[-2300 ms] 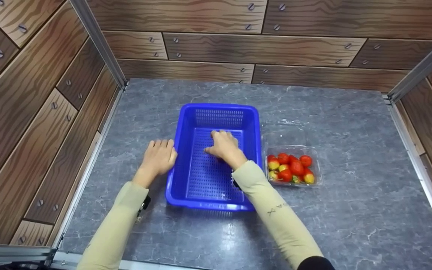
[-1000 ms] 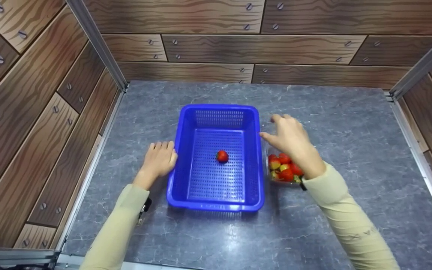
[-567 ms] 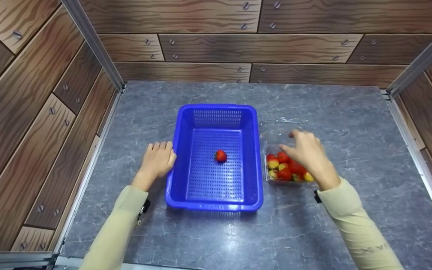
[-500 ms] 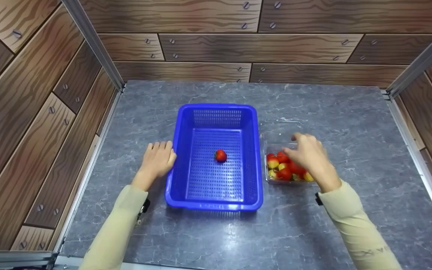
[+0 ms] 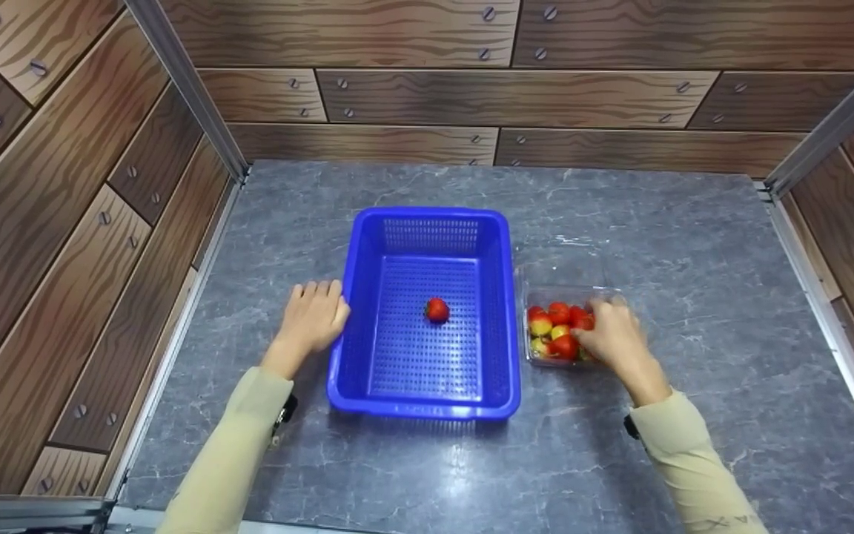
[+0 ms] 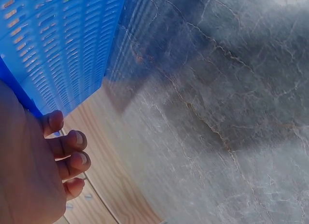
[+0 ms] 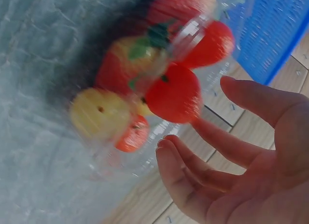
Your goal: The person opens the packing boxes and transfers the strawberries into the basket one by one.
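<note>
My left hand [image 5: 313, 315] is at the left rim of a blue plastic basket [image 5: 505, 348], its thumb along the rim and its fingers curled. In the left wrist view the curled fingertips show beside the perforated basket wall [image 6: 72, 45]. One red strawberry [image 5: 437, 311] lies on the basket floor. To the right, a clear plastic box [image 5: 545, 362] holds several small red and yellow fruits [image 5: 563, 346]. Over its right side is my right hand [image 5: 614, 334], fingers spread and bent. In the right wrist view those fingertips come right up to a red fruit [image 7: 175, 96].
The box's clear lid [image 5: 560, 259] lies folded back behind it. Grey marbled tabletop [image 5: 709, 297] surrounds the basket and box. Wood-patterned walls [image 5: 427, 96] with metal corner posts [image 5: 186, 81] close in the back and sides.
My right hand has left the basket, where the strawberry now shows, passed right over the clear box and lowered to the fruits. My left hand has stayed at the basket rim.
</note>
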`<state>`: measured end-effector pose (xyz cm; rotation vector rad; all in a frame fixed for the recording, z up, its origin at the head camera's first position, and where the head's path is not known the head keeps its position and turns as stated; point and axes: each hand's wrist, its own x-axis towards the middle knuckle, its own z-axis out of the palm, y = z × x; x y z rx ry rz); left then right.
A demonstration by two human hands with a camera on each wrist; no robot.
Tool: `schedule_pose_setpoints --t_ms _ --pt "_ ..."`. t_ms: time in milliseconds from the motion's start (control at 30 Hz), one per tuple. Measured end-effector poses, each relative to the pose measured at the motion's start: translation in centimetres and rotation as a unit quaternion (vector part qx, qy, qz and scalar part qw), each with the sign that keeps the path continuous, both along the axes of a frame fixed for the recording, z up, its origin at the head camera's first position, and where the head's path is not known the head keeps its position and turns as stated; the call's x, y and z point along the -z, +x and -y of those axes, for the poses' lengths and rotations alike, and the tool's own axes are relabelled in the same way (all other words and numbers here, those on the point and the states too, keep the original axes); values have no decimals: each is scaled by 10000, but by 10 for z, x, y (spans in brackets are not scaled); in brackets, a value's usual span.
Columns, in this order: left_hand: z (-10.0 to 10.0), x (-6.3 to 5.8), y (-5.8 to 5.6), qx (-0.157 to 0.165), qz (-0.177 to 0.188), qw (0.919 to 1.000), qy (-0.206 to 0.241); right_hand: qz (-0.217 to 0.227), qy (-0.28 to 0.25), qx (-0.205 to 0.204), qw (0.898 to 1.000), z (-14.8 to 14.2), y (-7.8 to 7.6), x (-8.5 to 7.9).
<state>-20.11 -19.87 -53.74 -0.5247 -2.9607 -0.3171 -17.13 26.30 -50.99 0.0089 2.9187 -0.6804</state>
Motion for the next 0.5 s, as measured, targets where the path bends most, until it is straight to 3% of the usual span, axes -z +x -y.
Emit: schedule_pose_setpoints --t_ms 500 --pt "0 1 0 -33 -98 9999 -83 -439 41 -97 9990 0 -1 22"
